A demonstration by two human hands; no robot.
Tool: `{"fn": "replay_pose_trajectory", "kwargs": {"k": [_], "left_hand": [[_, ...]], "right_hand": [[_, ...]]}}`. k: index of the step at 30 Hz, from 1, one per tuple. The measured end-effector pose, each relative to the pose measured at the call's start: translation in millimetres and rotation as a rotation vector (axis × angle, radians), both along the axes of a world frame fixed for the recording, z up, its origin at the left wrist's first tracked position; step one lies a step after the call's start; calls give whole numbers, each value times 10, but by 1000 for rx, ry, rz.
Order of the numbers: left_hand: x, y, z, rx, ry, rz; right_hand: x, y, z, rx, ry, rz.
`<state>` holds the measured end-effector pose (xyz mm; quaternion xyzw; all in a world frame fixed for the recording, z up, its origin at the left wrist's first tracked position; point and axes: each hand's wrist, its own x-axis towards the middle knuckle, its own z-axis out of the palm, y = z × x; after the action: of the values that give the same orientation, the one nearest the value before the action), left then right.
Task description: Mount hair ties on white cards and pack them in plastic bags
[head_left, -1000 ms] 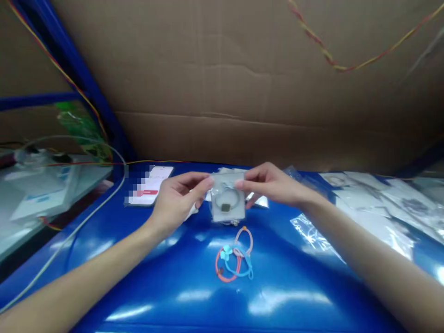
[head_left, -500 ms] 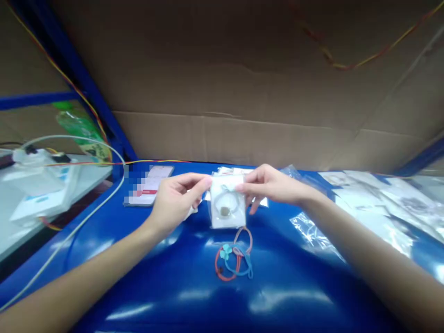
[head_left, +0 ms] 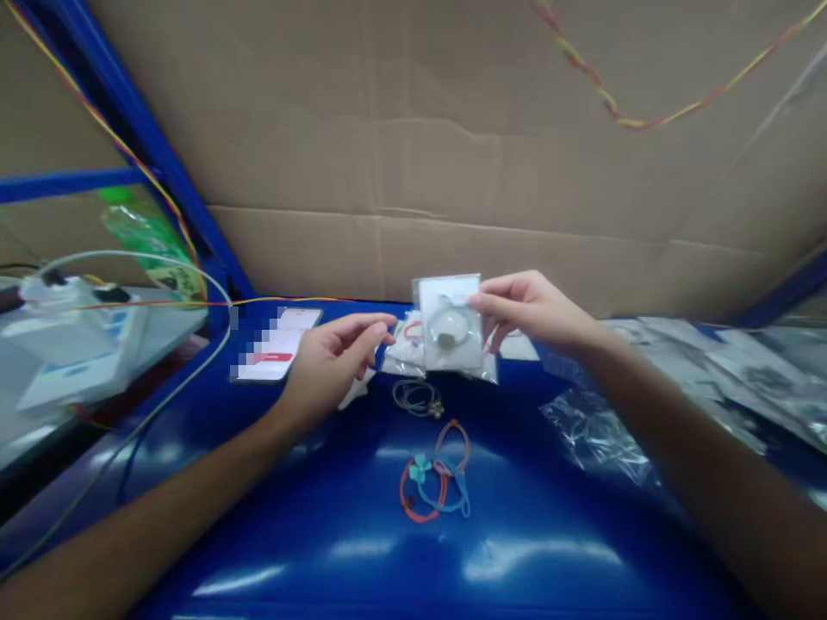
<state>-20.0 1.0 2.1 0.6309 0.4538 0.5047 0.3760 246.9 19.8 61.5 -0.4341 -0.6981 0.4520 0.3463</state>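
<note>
My right hand (head_left: pixel 520 308) pinches the right edge of a clear packet (head_left: pixel 450 353) with a white card and a pale elastic hair tie inside, held up above the table. To its left is my left hand (head_left: pixel 345 349), fingers loosely curled, thumb and forefinger slightly apart, off the packet. A small white piece (head_left: pixel 357 389) shows beneath that hand; whether it is touched I cannot tell. Below the packet lies a grey hair tie (head_left: pixel 417 398) with a small ornament. Nearer are a red hair tie (head_left: pixel 421 518), a blue hair tie (head_left: pixel 443 508) with a flower, and a pink hair tie (head_left: pixel 466 441).
Other bagged cards (head_left: pixel 406 355) lie behind the raised packet. A phone (head_left: pixel 275 349) rests at the left. Crumpled clear plastic (head_left: pixel 594 426) and a pile of packets (head_left: pixel 730 362) lie at the right. A white cable (head_left: pixel 174 400) crosses the left side. Cardboard (head_left: pixel 413 172) stands behind.
The packet has risen and moved right in my right hand. My left hand has let go of its edge. The grey hair tie behind it has come into view.
</note>
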Motion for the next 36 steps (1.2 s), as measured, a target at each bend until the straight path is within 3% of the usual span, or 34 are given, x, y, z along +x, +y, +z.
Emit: {"fn": "replay_pose_trajectory", "kwargs": {"k": [4, 8, 10, 16, 23, 26, 32, 36], "left_hand": [[-12, -1, -59, 128, 345, 9], [2, -15, -138, 463, 554, -141], [10, -20, -159, 544, 589, -224], [15, -42, -147, 564, 655, -305], [-5, -37, -156, 540, 743, -466], [-13, -38, -171, 514, 786, -548], [-35, -12, -215, 500, 836, -612], [-39, 3, -230, 496, 853, -633]], "right_hand": [[145, 76, 46, 119, -104, -149], [177, 135, -27, 1, -100, -154], [157, 143, -71, -73, -72, -117], [102, 108, -100, -182, -22, 41], [120, 122, -110, -185, -57, 60], [131, 154, -136, -158, -53, -1], [177, 241, -156, -101, 35, -320], [229, 304, -194, -95, 80, -366]]}}
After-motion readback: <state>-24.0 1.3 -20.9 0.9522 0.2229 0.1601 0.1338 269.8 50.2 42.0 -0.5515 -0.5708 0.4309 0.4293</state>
